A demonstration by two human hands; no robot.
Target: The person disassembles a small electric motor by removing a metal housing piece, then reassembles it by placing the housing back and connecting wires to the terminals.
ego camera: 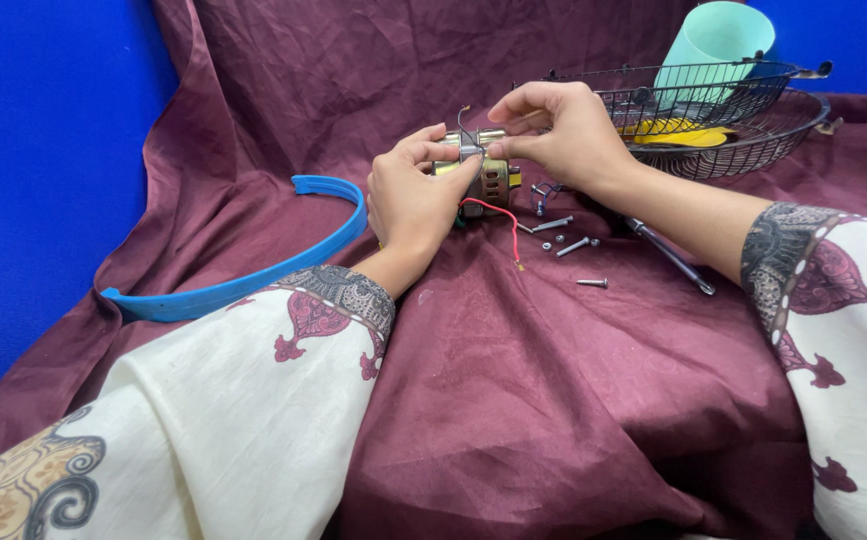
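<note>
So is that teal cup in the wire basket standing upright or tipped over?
Tipped. The teal cup leans at a slant against the wire basket, its rim angled sideways. Whether anything is inside it cannot be told.

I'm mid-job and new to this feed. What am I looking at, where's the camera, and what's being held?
There is one view, from a camera on the person's head, looking down at two bare hands over a maroon cloth. The left hand and right hand together hold a small motor with a red wire. On the cloth lie loose bolts, a screwdriver and a curved blue band. Behind stand wire fan guards with a teal cup inside.
</note>
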